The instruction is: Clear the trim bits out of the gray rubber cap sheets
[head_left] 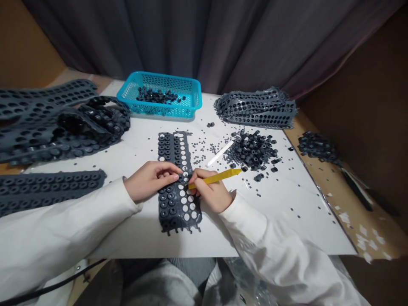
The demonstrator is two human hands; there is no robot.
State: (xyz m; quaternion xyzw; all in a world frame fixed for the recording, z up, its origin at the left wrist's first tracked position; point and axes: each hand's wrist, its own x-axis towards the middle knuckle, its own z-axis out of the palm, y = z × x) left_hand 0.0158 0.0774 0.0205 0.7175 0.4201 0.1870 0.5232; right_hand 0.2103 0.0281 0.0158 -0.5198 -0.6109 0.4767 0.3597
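A dark grey molded rubber sheet point(175, 221) lies lengthwise in front of me, with rows of ring-shaped parts on its left side and open round holes on its right. My right hand point(212, 191) is closed around a yellow pen-like tool point(223, 175), its working end hidden by my fingers over the holes. On the sheet's left part rests my left hand point(156, 180), thumb and forefinger close together near the tool. Whether a small part sits between those fingertips I cannot make out.
A blue basket point(191, 114) with small black parts stands at the back. Right of the sheet are a heap of black parts point(253, 148), scattered discs and a white stick point(220, 153). Punched sheets point(255, 110) lie back right; more sheets point(47, 144) lie left. A knife point(355, 189) lies far right.
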